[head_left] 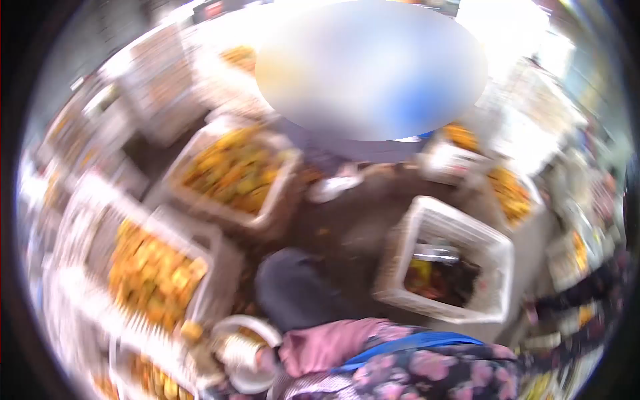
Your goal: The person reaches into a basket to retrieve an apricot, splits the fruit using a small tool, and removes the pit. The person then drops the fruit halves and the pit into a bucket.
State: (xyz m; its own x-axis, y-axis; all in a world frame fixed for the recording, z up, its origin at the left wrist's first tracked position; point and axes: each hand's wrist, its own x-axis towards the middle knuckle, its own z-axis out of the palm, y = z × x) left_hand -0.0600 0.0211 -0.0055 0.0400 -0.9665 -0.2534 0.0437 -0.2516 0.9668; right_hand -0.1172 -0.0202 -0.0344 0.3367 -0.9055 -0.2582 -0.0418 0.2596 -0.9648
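The frame is smeared by motion. My right hand [267, 360], at the end of a pink sleeve [333, 340], is at the rim of a white bucket [257, 381] low in the view. A pale, light-coloured thing [239, 350] overlaps the bucket's opening beside it. What looks like my left hand [205, 360], a brownish blurred shape, lies just left of the bucket. Right above it a yellow chunk [192, 331] shows at the corner of a white crate [87, 283]. Yellow-orange pieces [153, 273] fill much of that crate. Fingers of both hands are blurred; I cannot tell their grip.
Another white crate [172, 179] holds yellow and greenish pieces. Right of my knee [293, 287] stands a white crate [497, 293] with dark contents and a shiny packet. A tub of yellow pieces [510, 193] is beyond. A person's dark floral sleeve [587, 287] reaches in from the right.
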